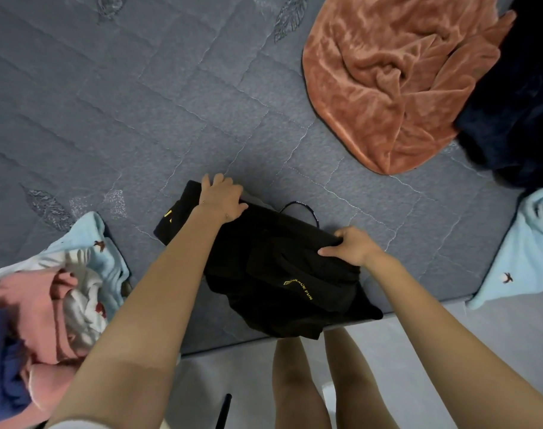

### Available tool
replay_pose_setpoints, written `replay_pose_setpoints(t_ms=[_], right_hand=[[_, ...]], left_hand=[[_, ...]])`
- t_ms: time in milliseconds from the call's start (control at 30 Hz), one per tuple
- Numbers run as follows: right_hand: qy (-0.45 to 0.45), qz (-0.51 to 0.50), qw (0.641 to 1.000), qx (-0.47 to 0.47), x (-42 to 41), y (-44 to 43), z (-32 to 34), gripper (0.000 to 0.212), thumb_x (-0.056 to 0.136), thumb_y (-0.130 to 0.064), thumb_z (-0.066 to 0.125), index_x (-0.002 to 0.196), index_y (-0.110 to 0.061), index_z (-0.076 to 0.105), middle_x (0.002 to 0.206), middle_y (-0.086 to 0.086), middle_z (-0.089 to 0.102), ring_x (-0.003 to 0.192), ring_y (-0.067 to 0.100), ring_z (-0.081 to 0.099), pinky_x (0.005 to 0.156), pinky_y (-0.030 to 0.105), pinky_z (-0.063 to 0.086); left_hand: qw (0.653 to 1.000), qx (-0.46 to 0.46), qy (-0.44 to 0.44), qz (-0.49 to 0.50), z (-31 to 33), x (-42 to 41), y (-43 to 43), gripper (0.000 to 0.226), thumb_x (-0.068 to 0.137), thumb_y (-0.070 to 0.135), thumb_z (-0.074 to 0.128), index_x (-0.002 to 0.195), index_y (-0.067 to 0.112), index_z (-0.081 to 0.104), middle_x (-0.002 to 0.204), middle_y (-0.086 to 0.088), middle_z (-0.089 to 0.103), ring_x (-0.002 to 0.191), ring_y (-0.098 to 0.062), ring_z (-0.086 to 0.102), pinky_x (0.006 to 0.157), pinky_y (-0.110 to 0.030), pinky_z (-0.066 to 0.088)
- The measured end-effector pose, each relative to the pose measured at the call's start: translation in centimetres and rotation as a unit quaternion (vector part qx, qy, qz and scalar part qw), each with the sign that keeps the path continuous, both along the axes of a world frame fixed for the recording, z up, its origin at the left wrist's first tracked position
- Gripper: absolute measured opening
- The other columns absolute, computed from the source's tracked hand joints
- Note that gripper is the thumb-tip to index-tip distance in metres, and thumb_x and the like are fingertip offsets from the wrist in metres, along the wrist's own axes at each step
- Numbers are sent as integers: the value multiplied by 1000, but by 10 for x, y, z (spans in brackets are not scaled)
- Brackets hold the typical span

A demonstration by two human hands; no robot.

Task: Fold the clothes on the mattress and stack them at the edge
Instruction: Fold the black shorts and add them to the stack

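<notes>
From the head view, looking down, a black garment [279,274] is lying at the near edge of the grey quilted mattress [140,103], bunched and partly folded, with its near hem hanging just over that edge. Yellow lettering [301,289] is showing on its front, and a thin black drawstring loop [304,209] is poking out from its far side onto the mattress.

Both hands are gripping it. The left hand [222,196] is sitting on the garment's far left corner, its fingers curling over the edge of the cloth and its thumb pressing on top. The right hand [350,246] is holding the garment's right side, with the fingers curled and the thumb pinching a fold of the fabric.

Left of the black garment, a loose pile of clothes [62,289] in pale blue, pink, white and dark blue is lying at the mattress edge. Beyond the garment and to its right, a crumpled orange fleece [394,82] is spreading across the mattress, touching a dark navy cloth [518,103] further right. Nearer than that navy cloth, well to the right of the garment, a light blue printed cloth [524,252] is draping over the mattress edge.

Below the garment, the person's bare legs are standing on the pale floor [418,335], right up against the mattress.
</notes>
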State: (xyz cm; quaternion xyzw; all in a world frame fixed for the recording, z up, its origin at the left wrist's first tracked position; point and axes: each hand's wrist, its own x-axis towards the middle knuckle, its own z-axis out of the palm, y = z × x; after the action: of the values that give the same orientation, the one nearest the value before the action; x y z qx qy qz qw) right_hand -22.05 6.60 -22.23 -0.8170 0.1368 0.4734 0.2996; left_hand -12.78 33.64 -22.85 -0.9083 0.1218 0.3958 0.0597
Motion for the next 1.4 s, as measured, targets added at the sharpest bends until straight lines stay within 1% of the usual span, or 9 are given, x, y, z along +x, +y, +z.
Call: replay_pose_setpoints(t_ms=[133,267,367,567,833,1033,1167,1300,1400], right_hand=[[-68,9,994,-85,17,-1,18,28,80,-38,74,76,-14,61,76,1,60,81,24,59,65,30,44],[-159,-53,981,-97,41,-4,43,53,75,-41,78,57,-15,35,56,-1,43,57,19,45,47,29,27],[-169,-51,982,-73,55,0,67,58,77,-46,75,55,-15,32,53,0,38,52,18,38,49,30,28],[-185,16,982,-39,72,-6,122,50,81,-42,73,67,0,50,65,16,48,64,24,44,60,36,37],[-93,97,986,-93,67,-2,168,41,85,-28,72,63,-9,43,70,5,45,77,25,47,61,30,35],[-134,42,980,-141,67,-11,197,43,78,-29,79,65,-5,45,78,11,51,76,28,53,50,29,35],[-204,-20,967,-149,77,-12,229,46,75,-30,81,64,-4,45,80,15,54,79,32,59,58,31,38],[-245,-46,963,-104,94,-16,265,61,76,-26,81,119,8,53,113,25,59,112,38,56,82,38,46],[-235,8,967,-98,101,-20,294,39,82,-28,75,92,8,63,92,20,62,88,33,58,71,36,41]], left_hand=[[992,123,7,-21,20,-4,17,54,92,60,45,130,23,51,137,-4,49,134,-26,34,114,-57,3],[984,160,-14,74,50,-11,51,49,90,58,51,117,17,52,78,0,56,105,-25,60,113,-60,-8],[986,126,-23,103,69,-16,61,57,89,46,59,128,11,36,64,1,47,99,-28,62,115,-59,-6],[975,143,84,149,116,-24,67,66,87,47,64,139,17,37,134,-5,54,132,-26,43,114,-62,1],[966,160,164,117,163,-53,61,62,86,49,63,135,15,45,136,-2,51,131,-27,44,114,-59,13],[980,77,11,183,196,-64,65,38,85,46,67,100,12,59,113,-9,63,112,-29,56,103,-45,31],[972,21,-104,211,243,-55,73,49,82,53,66,65,14,42,81,-5,56,97,-31,57,84,-37,36],[924,-179,-176,287,289,-57,86,60,78,32,78,53,14,27,57,-1,32,63,-23,37,61,-30,26],[868,-309,-119,370,319,-62,93,50,82,17,75,60,16,30,60,1,34,56,-14,31,54,-28,24]])
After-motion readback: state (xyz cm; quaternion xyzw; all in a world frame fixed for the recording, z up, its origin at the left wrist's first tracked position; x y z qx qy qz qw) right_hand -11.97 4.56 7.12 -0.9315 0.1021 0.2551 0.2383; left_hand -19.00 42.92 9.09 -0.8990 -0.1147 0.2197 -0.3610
